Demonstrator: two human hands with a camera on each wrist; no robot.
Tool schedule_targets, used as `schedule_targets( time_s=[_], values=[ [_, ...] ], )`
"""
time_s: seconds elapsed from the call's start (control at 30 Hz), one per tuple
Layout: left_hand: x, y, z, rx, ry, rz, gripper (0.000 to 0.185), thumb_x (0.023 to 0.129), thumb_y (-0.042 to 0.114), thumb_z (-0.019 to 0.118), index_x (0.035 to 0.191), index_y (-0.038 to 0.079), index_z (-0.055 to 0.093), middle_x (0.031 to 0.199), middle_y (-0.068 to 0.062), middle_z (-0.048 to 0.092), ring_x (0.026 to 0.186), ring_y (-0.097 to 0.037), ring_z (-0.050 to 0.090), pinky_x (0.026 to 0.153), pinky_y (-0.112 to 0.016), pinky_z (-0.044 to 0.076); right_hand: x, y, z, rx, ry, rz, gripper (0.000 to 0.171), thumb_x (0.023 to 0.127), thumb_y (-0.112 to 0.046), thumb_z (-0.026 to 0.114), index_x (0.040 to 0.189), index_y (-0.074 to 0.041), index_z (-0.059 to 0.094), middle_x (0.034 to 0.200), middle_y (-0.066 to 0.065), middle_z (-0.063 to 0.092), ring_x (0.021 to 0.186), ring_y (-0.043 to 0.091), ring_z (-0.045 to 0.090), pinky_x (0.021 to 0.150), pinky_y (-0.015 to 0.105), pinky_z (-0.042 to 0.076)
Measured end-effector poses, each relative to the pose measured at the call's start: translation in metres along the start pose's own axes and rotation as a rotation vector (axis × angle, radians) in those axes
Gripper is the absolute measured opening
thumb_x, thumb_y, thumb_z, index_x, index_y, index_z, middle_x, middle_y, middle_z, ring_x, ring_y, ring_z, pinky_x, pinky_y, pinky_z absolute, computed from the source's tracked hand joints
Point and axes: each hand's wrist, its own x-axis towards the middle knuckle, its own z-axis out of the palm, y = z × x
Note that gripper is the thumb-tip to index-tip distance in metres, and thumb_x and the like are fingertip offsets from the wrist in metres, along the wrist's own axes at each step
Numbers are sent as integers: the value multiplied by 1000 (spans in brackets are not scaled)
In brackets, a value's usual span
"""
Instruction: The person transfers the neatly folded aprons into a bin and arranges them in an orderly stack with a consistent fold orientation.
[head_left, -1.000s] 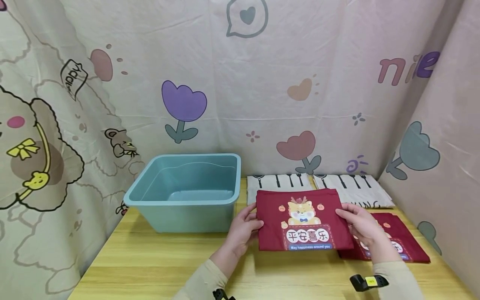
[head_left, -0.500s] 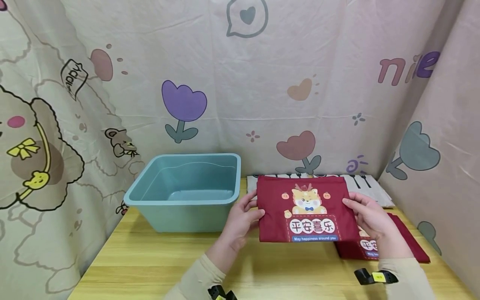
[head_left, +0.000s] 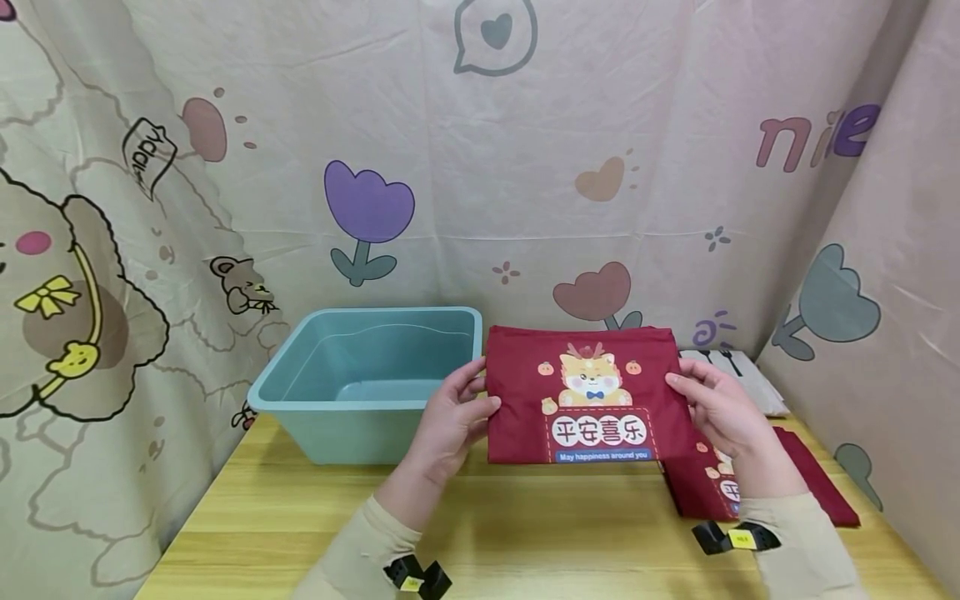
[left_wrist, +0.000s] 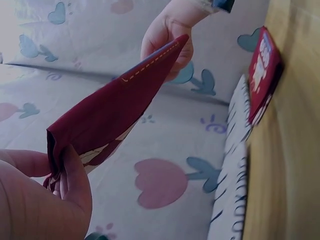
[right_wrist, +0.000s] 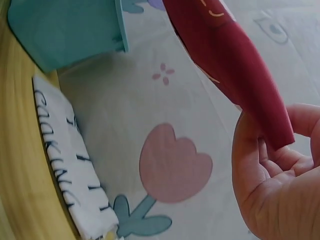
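While you held the folded red cloth (head_left: 588, 396) above the worktop (head_left: 525, 533), beside the teal tub (head_left: 371, 379), each side edge was pinched. Your left hand (head_left: 450, 421) and right hand (head_left: 720, 412) both kept a narrow grip on it, so it stayed flat.

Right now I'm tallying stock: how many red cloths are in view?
2: one red cloth held up by both hands beside the tub; another flat on the table's right. More may lie beneath.

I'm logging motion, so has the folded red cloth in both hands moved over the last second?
Yes. The red cloth has gone up and left: its left edge now reaches the tub rim, and it hides more of the striped cloths behind.
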Motion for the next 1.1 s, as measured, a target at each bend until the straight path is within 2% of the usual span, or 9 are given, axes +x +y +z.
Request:
schedule_targets(
  time_s=[0.27,0.73,1.1],
  values=[
    [-1,17,-21,33,16,33,60,90,-8,59,146,6,46,114,-11,56,91,-19,62,70,-27,56,11,-7,26,-43,7,-34,13,101,-10,56,109,-17,62,104,-1,62,92,12,66,74,33,59],
    [0,40,-59,61,54,60,59,93,-11,53,148,1,40,108,-1,58,83,-11,63,69,-22,54,36,-3,69,9,-6,-38,7,101,-7,54,107,-6,58,95,2,62,84,12,67,71,31,59],
    [-1,55,-85,142,100,49,59,95,-6,55,151,2,37,108,5,61,94,-10,62,76,-23,54,52,-2,97,-4,-11,-19,13,101,-7,54,111,2,55,93,2,62,83,12,66,71,32,59]
  ],
)
